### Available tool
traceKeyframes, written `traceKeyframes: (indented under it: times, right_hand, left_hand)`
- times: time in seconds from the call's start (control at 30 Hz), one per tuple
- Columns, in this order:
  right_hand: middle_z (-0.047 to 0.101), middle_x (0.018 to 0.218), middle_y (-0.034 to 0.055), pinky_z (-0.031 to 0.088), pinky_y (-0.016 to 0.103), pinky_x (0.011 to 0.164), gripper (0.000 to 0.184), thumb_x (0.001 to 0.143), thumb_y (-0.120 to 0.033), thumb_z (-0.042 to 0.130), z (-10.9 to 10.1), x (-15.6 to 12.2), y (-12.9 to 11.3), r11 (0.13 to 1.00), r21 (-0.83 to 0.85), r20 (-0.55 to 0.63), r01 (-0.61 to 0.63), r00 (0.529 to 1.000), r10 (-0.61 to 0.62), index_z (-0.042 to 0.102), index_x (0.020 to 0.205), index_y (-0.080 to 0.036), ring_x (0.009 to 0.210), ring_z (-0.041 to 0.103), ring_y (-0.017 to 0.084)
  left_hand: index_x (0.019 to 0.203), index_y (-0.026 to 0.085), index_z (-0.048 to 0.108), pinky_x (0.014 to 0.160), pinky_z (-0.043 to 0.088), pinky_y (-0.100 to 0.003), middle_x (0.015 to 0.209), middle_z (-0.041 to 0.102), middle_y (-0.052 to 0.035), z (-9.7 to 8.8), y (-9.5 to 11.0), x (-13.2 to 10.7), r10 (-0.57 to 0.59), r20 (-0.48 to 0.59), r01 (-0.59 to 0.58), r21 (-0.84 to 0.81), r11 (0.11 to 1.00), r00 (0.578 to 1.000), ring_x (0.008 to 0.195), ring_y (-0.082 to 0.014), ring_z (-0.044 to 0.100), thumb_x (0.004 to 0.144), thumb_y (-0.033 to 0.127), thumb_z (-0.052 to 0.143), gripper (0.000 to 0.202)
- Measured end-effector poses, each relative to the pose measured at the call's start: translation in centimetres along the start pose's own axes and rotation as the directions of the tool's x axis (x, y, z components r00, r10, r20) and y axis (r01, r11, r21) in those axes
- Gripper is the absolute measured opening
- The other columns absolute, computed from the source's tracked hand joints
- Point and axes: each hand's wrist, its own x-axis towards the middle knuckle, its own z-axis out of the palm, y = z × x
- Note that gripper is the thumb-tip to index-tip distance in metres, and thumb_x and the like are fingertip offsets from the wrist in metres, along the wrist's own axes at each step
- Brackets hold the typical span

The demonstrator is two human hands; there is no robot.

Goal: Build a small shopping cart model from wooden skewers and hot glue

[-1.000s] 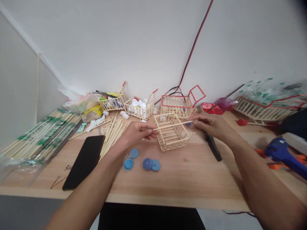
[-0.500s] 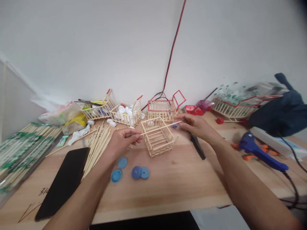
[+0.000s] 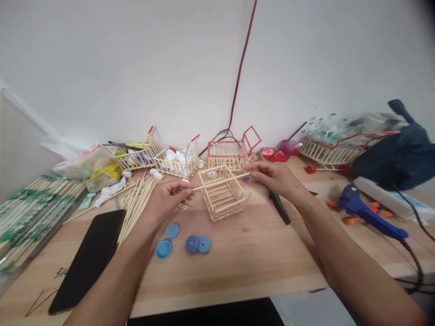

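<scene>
Both my hands pinch the ends of one thin wooden stick (image 3: 220, 180), held level across the top of a small open basket of glued sticks (image 3: 224, 198) on the wooden table (image 3: 258, 253). My left hand (image 3: 168, 199) grips the stick's left end, fingers closed. My right hand (image 3: 275, 176) grips the right end with thumb and fingers. Several blue bottle caps (image 3: 183, 240) lie in front of the basket. A loose pile of sticks (image 3: 136, 203) lies beside my left hand.
A black phone (image 3: 90, 258) lies at the front left. Packs of chopsticks (image 3: 30, 213) line the left edge. More stick baskets (image 3: 176, 160) stand along the wall. A black tool (image 3: 279, 206) lies under my right wrist. A blue glue gun (image 3: 367, 213) lies at the right.
The view has swung to the right, bringing the glue gun and a dark cloth into sight. Both hands still hold the stick over the basket, almost unmoved.
</scene>
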Motion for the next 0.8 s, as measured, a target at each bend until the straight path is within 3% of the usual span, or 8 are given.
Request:
traceKeyframes:
  times: [0.13,0.23,0.4,0.57,0.8]
  right_hand:
    - [0.073,0.098,0.0053,0.049,0.034,0.078,0.027,0.087,-0.039,0.057,0.5,-0.1,-0.5,1.000,0.001,0.034,0.023,0.999,-0.023,0.071,0.102,-0.021,0.091,0.066,0.022]
    - [0.073,0.100,0.0051,0.049,0.035,0.081,0.026,0.087,-0.038,0.058,0.7,-0.1,-1.0,1.000,-0.008,0.052,0.019,0.998,-0.018,0.071,0.102,-0.022,0.093,0.066,0.023]
    - [0.072,0.103,0.0052,0.049,0.035,0.081,0.026,0.088,-0.037,0.057,1.2,0.0,-1.1,0.998,-0.022,0.071,0.055,0.996,-0.054,0.073,0.102,-0.022,0.092,0.066,0.022]
    - [0.073,0.101,0.0042,0.049,0.034,0.080,0.024,0.087,-0.037,0.058,1.9,0.0,-0.7,0.998,0.002,0.070,0.064,0.995,-0.064,0.073,0.100,-0.023,0.091,0.066,0.021]
    - [0.073,0.099,0.0048,0.049,0.033,0.080,0.024,0.086,-0.037,0.058,1.9,-0.1,-0.9,0.999,0.014,0.063,0.051,0.997,-0.052,0.072,0.099,-0.022,0.091,0.066,0.021]
  left_hand:
    - [0.086,0.017,0.076,0.062,0.049,-0.025,0.079,0.075,-0.0030,0.2,-0.5,0.0,0.085,-0.005,-0.083,0.188,0.979,0.996,0.069,-0.0162,0.066,0.074,0.030,0.070,0.018]
    - [0.088,0.019,0.076,0.065,0.049,-0.027,0.083,0.076,-0.0029,0.5,-0.7,-0.1,0.217,-0.018,-0.197,0.353,0.914,0.976,0.074,-0.0181,0.067,0.078,0.027,0.068,0.015]
    - [0.086,0.018,0.074,0.081,0.045,-0.036,0.088,0.074,-0.0053,1.3,-0.5,-0.6,0.518,0.034,-0.410,0.655,0.635,0.855,0.088,-0.0221,0.065,0.083,0.022,0.066,0.009]
    - [0.085,0.021,0.073,0.083,0.039,-0.042,0.085,0.072,-0.0034,2.3,-0.1,-1.1,0.561,0.098,-0.412,0.783,0.466,0.822,0.090,-0.0250,0.060,0.087,0.025,0.063,0.010]
    - [0.086,0.020,0.071,0.080,0.039,-0.040,0.084,0.071,-0.0042,2.7,-0.2,-1.2,0.579,0.105,-0.422,0.789,0.446,0.808,0.087,-0.0243,0.059,0.088,0.025,0.061,0.012]
